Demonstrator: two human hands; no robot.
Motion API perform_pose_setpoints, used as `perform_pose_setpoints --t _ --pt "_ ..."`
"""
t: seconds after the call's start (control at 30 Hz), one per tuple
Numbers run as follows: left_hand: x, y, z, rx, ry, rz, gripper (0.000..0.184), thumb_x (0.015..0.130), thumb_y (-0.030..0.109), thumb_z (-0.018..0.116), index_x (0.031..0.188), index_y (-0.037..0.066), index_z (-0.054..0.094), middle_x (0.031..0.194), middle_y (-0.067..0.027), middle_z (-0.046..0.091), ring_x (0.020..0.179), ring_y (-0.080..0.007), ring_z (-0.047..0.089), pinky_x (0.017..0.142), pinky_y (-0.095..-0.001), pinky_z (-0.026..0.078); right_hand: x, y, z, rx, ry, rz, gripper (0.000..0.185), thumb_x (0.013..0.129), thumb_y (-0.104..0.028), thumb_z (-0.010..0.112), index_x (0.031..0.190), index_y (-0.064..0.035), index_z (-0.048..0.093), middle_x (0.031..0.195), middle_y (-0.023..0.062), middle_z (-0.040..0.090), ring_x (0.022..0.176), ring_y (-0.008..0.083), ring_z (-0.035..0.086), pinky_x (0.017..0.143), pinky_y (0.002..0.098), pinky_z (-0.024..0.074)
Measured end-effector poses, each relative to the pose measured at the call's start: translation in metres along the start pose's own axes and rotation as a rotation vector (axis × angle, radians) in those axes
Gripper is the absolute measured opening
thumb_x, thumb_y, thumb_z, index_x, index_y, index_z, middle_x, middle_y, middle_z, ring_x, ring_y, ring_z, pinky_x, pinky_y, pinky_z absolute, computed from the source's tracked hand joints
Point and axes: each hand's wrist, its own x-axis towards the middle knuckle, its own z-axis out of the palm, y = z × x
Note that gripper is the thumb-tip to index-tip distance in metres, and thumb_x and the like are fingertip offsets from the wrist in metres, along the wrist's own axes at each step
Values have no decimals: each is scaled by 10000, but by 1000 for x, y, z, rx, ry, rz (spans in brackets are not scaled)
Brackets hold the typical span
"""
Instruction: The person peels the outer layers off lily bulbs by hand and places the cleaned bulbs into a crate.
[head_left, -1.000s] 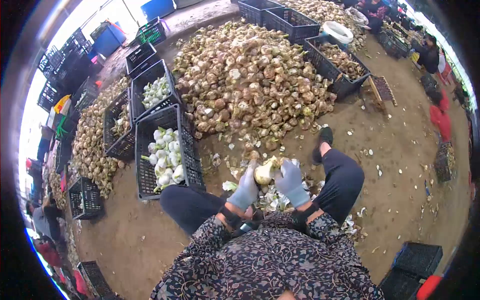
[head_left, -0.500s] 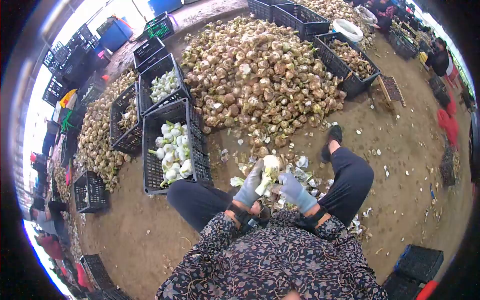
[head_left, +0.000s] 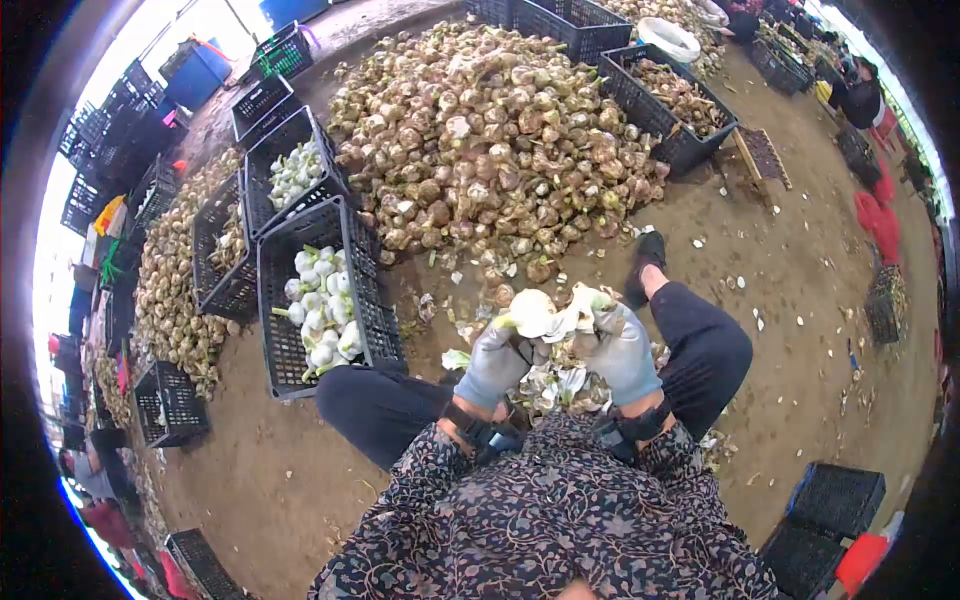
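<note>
Two hands in pale grey gloves are raised in front of the person's floral-print top (head_left: 540, 510), close together above a scatter of garlic skins (head_left: 560, 385) on the ground. The left hand (head_left: 497, 362) is closed around the lower side of a whitish garlic bulb (head_left: 532, 311), its rounded face turned up and outward. The right hand (head_left: 622, 355) pinches a crumpled piece of pale outer skin (head_left: 588, 303), which reaches across to the bulb (whether it is joined there or merely touching, I cannot tell). Both grips are narrow, the fingers curled in and partly hidden behind what they hold.

Dark trousers (head_left: 705, 335) cover the bent legs, one on each side of the hands, and a dark shoe (head_left: 646, 265) stands flat on the dirt floor (head_left: 260, 460) beyond the right one. Just outside the left knee sits a black plastic crate (head_left: 378, 320), partly filled with clean white garlic bulbs (head_left: 322, 310). Behind it, a second black crate (head_left: 328, 155) also contains white bulbs, and a third crate (head_left: 226, 292) is beside these two, further left.

Straight ahead rises a large heap of brownish, unpeeled garlic (head_left: 490, 140). Near its right edge are a crate of dry scraps (head_left: 690, 150), a wooden-framed piece (head_left: 762, 155) and, farther back, a round white container (head_left: 668, 38).
</note>
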Motion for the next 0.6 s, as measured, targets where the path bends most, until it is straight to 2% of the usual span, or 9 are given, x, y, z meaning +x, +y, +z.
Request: perform_pose_setpoints --t 0.07,0.17,0.27,0.33,0.37,0.4,0.47,0.5,0.6 --pt "3 -2 3 194 138 36 486 876 329 583 1221 -7 515 1045 -142 632 877 -239 614 727 -359 502 3 -1 -12 42 -108 -24 195 934 -57 489 1107 -18 568 989 47 612 848 133 589 703 267 504" --pt "4 -6 9 73 78 -3 479 875 309 591 1226 -6 510 1063 -143 622 881 -250 611 728 -355 504 5 -2 -22 -243 -46 -180 207 937 -94 496 1119 -28 570 1014 52 617 860 150 599 716 252 506" --pt "0 -5 22 -18 96 -36 445 854 258 589 1220 16 513 1106 -147 606 904 -262 605 739 -351 497 22 -20 -47 219 76 -151 221 913 -145 555 1111 -53 583 1026 20 614 803 107 595 644 224 496" --pt "-7 2 21 -82 146 -60 436 828 225 593 1213 36 516 1138 -150 595 924 -268 601 740 -340 488 29 -43 -76 -232 145 -361 229 907 -126 554 1123 -52 572 1000 30 632 778 88 596 625 223 488" --pt "-10 6 13 -85 204 -84 450 825 230 603 1219 34 510 1142 -150 593 925 -268 600 746 -342 488 37 -53 -98 -990 279 -312 341 883 -200 607 1183 -49 551 947 60 652 780 140 622 658 258 506" --pt "-13 9 11 -84 263 -106 464 822 235 614 1224 31 505 1146 -149 591 926 -268 598 751 -343 489 32 -48 -98 -986 278 -317 341 883 -200 607 1183 -49 551 947 60 652 780 140 622 658 258 506" --pt "-16 13 8 19 219 -85 450 842 232 607 1229 27 504 1140 -147 592 936 -265 599 771 -344 491 25 -32 -97 -1930 204 -422 524 816 -282 696 1249 -46 519 979 100 652 882 213 632 764 308 508" --pt "-16 13 6 -34 228 -92 467 867 236 595 1255 2 483 1151 -141 593 964 -251 608 803 -347 508 13 -32 -48 -1354 117 44 680 737 -336 766 1282 -35 495 1090 128 617 1038 260 590 875 349 472" --pt "-12 11 1 80 186 -93 480 905 235 582 1300 -1 447 1161 -115 596 983 -213 617 830 -322 529 4 16 -28 -1306 -93 -221 532 757 -221 761 1203 -35 541 968 45 621 805 111 570 698 268 465"
